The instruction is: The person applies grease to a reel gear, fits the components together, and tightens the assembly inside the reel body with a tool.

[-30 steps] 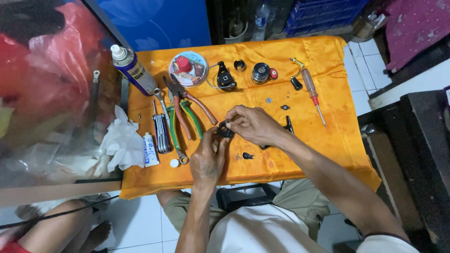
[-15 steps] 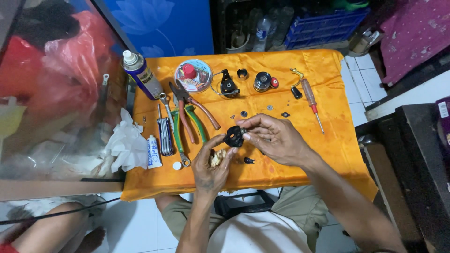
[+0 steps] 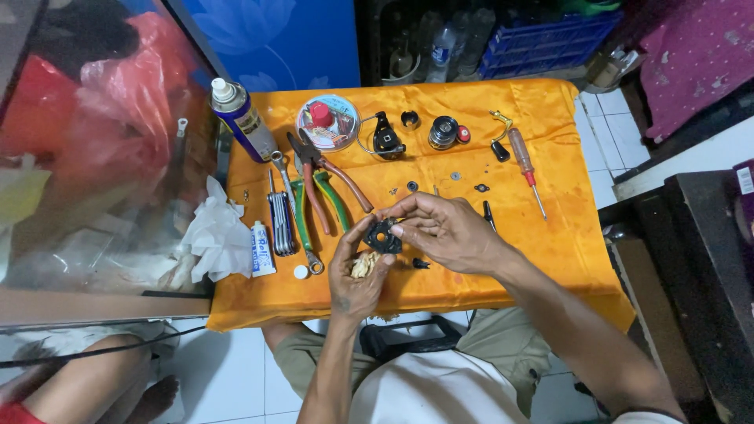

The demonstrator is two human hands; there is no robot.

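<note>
Near the orange cloth's (image 3: 550, 235) front edge, both hands (image 3: 408, 243) together, clamped on a small black part (image 3: 383, 235), perhaps round.

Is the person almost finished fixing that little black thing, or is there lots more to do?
Done, it seems: the device is taken apart, its small black parts and round metal piece spread on the orange cloth. In hand: the left hand and right hand together hold a small black round part. Left: those loose pieces and tiny washers lie unassembled, so probably plenty remains.
</note>
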